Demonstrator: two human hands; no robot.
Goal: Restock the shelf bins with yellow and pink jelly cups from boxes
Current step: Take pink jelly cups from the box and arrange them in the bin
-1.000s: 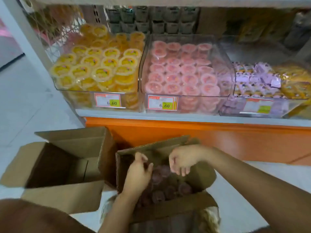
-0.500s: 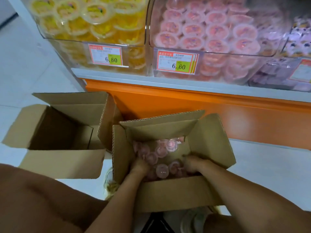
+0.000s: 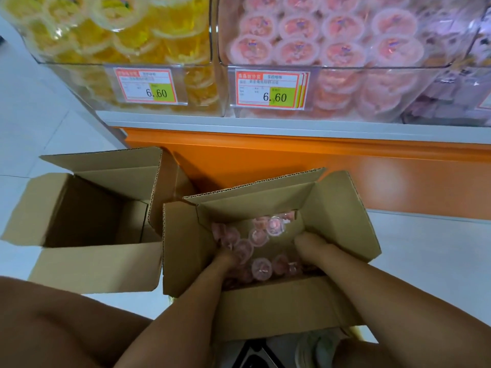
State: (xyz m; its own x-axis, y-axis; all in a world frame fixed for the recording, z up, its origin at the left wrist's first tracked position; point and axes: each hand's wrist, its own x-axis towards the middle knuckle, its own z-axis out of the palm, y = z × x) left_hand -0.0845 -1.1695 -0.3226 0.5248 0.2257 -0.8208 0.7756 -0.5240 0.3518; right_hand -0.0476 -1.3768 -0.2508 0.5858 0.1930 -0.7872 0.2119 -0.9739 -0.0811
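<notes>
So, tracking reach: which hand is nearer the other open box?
Left: left hand digs by the wall adjoining that open box; right hand is across the pink cups.

Your light is bright and even; the left box [image 3: 79, 213] holds deep shadow. The shelf [image 3: 292, 127] bows, and the corners blur.

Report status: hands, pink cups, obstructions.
Left hand, right hand both down in the box, grips hidden. Pink jelly cups loose around them, none lifted. Nothing across the way up to the pink bin.
</notes>
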